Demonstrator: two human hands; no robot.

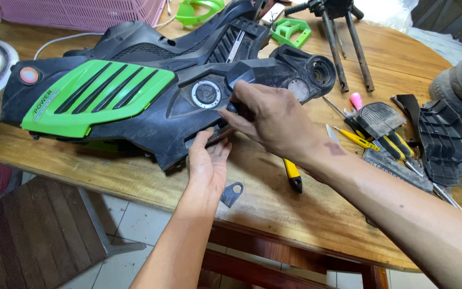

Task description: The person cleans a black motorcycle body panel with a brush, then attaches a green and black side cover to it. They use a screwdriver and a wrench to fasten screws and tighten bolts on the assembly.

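Note:
A large black plastic vehicle body shell (135,115) with a green slatted panel (94,93) lies across the wooden table (274,203). My left hand (208,163) reaches up from below, its fingertips pressed under the shell's lower edge. My right hand (266,120) comes in from the right and grips a small dark part at the shell's edge, just below a round silver cap (206,94). What the right fingers pinch is mostly hidden.
A small grey metal bracket (232,194) and a yellow-handled tool (293,175) lie near the front edge. Screwdrivers (356,138), black plastic parts (442,139), a tripod (343,43), green pieces (291,31), a pink basket (81,13) and a wooden stool (33,230) surround.

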